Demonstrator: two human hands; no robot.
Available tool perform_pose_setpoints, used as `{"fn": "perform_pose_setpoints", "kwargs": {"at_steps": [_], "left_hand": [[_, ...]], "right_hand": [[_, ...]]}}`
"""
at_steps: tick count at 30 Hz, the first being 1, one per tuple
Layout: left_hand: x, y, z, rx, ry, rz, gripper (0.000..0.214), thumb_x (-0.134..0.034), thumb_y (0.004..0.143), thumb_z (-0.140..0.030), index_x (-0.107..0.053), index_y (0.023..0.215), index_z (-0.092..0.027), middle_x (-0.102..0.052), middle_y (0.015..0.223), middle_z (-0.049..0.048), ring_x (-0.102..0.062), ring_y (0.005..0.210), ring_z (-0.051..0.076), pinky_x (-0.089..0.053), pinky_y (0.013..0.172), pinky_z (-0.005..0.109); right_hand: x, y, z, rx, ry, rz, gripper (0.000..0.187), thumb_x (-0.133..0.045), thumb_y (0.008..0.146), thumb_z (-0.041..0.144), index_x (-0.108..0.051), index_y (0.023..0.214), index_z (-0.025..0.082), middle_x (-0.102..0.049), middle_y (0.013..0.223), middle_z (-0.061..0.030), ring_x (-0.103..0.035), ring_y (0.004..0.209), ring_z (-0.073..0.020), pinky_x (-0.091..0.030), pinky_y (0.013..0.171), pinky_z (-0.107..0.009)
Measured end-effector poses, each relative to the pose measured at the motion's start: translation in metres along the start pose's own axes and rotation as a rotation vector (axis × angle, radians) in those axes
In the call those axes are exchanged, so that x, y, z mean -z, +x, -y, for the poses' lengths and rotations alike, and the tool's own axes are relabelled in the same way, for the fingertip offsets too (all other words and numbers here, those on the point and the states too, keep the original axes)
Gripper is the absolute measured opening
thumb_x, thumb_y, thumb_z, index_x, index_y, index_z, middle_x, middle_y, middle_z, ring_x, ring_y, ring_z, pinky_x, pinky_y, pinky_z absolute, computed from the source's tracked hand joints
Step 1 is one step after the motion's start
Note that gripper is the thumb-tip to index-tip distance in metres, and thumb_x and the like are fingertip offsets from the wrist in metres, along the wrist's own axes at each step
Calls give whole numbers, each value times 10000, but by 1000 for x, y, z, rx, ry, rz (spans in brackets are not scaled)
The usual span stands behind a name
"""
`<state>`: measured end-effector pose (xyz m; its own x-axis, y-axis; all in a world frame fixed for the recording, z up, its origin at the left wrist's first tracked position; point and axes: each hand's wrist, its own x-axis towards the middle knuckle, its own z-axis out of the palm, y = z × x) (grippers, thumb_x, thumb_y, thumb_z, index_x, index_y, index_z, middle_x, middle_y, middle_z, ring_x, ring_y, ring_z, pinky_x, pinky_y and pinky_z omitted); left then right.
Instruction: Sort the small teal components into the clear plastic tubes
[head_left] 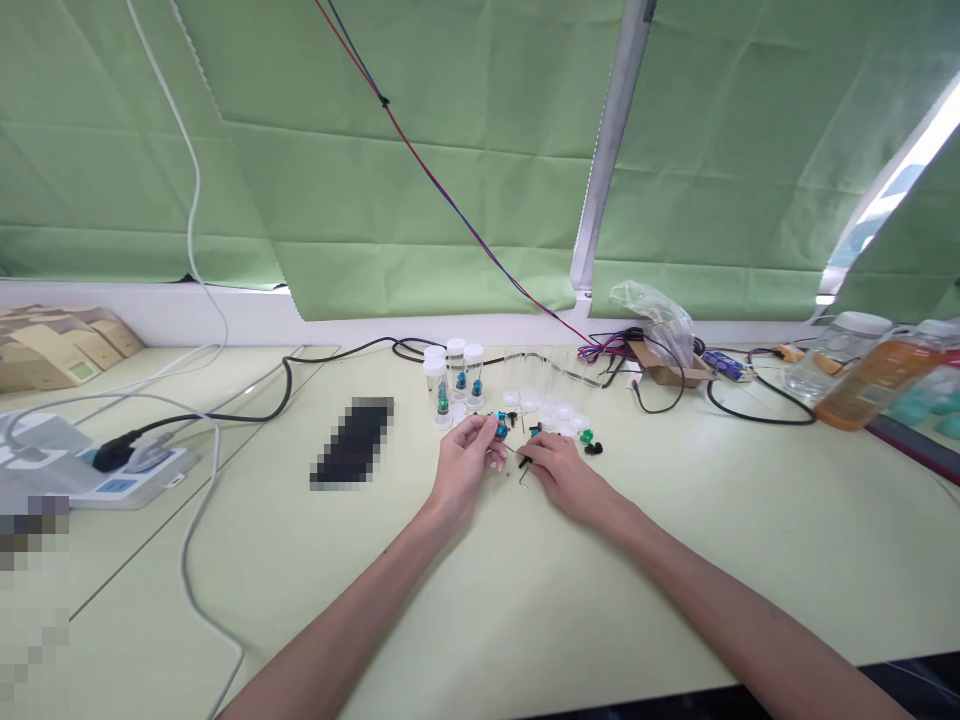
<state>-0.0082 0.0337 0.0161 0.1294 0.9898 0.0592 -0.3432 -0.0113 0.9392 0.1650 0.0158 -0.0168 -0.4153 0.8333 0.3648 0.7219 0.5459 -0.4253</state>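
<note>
My left hand [466, 456] pinches a small blue part [500, 429] between thumb and fingers, just above the pale green table [525, 600]. My right hand [559, 466] is closed on a thin black hex key [523, 462] whose tip points toward the blue part. Just behind my hands stand three clear vials [454, 385] with white caps, each with a small blue or green part inside. Loose white caps [551, 408] and small green and black parts [589, 440] lie to the right of the vials.
A power strip [127, 472] with black and white cables sits at the left, a blurred dark patch [352, 443] left of my hands. A cardboard box with a plastic bag [660, 335], wires, a jar and an orange bottle [870, 385] stand at the back right. Green blinds hang behind.
</note>
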Motion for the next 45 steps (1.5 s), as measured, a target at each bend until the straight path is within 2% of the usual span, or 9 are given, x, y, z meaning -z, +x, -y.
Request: {"fn": "perform_pose_setpoints", "kwargs": {"at_steps": [10,28,31,35,40,45], "left_hand": [[0,1,1,0,-22,-18,343,-761,693,-438,-602,763,-143,-555,582,-14,-520,500,93,-408,477,221],[2,2,4,20,-18,-14,348,-702,760,-486,-533,755,-182,-506,578,-45,-508,454,83,-372,403,192],[2,2,4,23,-15,-18,346,-700,763,-484,-528,754,-184,-505,569,-47,-503,446,81,-362,396,188],[3,2,5,27,-12,-8,348,-711,749,-488,-537,769,-187,-514,551,-47,-512,450,87,-363,399,186],[2,1,4,42,2,-3,334,-727,738,-466,-564,798,-180,-527,547,-40,-516,458,90,-379,417,190],[0,0,3,41,19,9,326,-736,731,-444,-602,820,-160,-540,598,-23,-530,483,91,-407,432,200]], "right_hand": [[0,1,-2,-48,30,-9,227,-493,921,88,-627,1066,200,-625,1056,-82,-551,1041,-225,-385,934,-405],[0,1,-4,-65,17,-33,150,-527,913,112,-623,995,194,-625,988,-77,-565,975,-230,-398,865,-393],[0,2,-4,-56,29,-79,129,-532,914,133,-617,989,196,-626,984,-74,-571,961,-231,-403,859,-394],[2,3,-1,-55,100,-204,112,-517,921,166,-604,984,200,-632,970,-71,-587,920,-223,-424,841,-383],[5,5,3,-135,285,-378,90,-539,912,236,-590,980,209,-651,944,-51,-613,847,-196,-473,781,-325],[6,5,8,-195,430,-463,105,-557,906,294,-584,962,210,-657,943,-51,-641,858,-194,-492,795,-319]]}}
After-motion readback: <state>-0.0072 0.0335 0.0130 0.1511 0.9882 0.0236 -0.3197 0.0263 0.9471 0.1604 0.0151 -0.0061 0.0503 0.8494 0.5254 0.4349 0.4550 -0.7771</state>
